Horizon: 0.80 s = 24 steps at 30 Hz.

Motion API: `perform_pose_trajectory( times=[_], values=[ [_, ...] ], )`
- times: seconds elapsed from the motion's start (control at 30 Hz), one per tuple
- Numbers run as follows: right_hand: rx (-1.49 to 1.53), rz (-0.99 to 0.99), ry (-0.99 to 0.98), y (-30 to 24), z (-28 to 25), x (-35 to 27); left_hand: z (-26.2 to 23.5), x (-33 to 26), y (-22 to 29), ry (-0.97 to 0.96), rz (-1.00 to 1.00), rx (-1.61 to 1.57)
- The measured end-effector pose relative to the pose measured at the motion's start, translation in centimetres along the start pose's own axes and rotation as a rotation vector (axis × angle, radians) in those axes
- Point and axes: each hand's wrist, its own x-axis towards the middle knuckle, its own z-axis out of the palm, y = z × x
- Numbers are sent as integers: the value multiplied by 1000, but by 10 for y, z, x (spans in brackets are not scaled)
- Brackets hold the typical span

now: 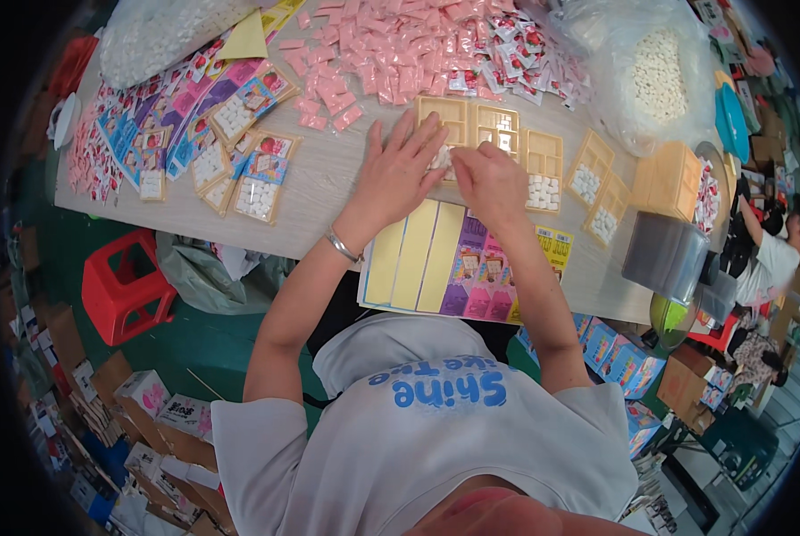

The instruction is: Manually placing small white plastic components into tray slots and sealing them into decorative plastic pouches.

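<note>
My left hand [398, 171] lies flat with its fingers stretched over a yellow compartment tray [442, 109]. Beside it my right hand [494, 186] is closed, fingertips down at that tray's lower compartment; what they pinch is hidden. Small white pieces [441, 159] show between the two hands. A second yellow tray [498, 118] stands against the first on its right, partly behind my right hand. Another tray [543, 159] next to it holds white pieces in its near compartment. Below my hands, at the table edge, lie printed yellow and purple card sheets [418, 259].
Pink sachets [391, 45] and red-white sachets [525, 54] are heaped at the back. A clear bag of white pieces [659, 76] stands back right, near stacked yellow trays [663, 183]. Filled packs [261, 179] lie left. A red stool [127, 286] is on the floor.
</note>
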Motion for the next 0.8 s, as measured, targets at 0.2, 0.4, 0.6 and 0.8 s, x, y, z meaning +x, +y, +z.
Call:
perform_pose_trajectory(
  times=[0.2, 0.4, 0.6, 0.8],
  values=[
    [126, 20, 127, 25, -39, 10, -4, -1, 19, -130, 36, -28],
    [-49, 421, 672, 234, -135, 99, -9, 2, 31, -189, 37, -5],
    [-97, 517, 524, 375, -139, 140, -17, 3, 30, -293, 82, -27],
    [-66, 416, 604, 352, -125, 117, -21, 9, 30, -258, 74, -83]
  ],
)
